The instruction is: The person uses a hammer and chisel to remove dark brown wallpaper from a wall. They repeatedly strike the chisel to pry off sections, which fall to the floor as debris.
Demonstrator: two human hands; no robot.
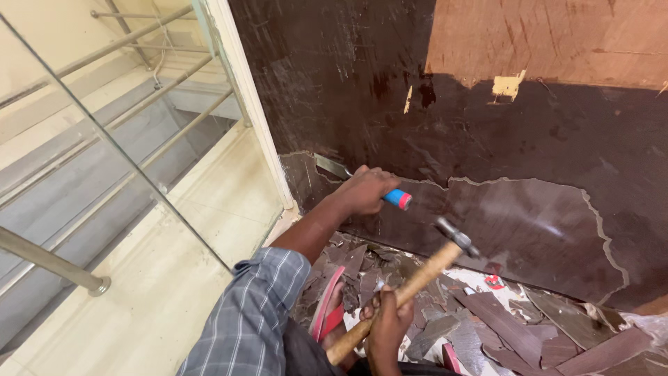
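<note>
My left hand (365, 191) grips a chisel (332, 167) with a blue and red handle end (398, 199), its flat blade pressed against the dark brown laminate (529, 223) on the wall, near the torn edge of that sheet. My right hand (388, 322) holds a wooden-handled hammer (417, 282) low on its shaft. The steel hammer head (457, 237) hangs just right of the chisel's handle end, a short way off it. Above the dark sheet, bare reddish plywood (557, 35) shows.
Several broken laminate pieces (515, 324) litter the floor at the wall's foot. My foot in a red sandal (328, 306) rests among them. A white door frame (250, 111) stands left of the wall. A glass panel and steel stair railing (52, 264) lie further left.
</note>
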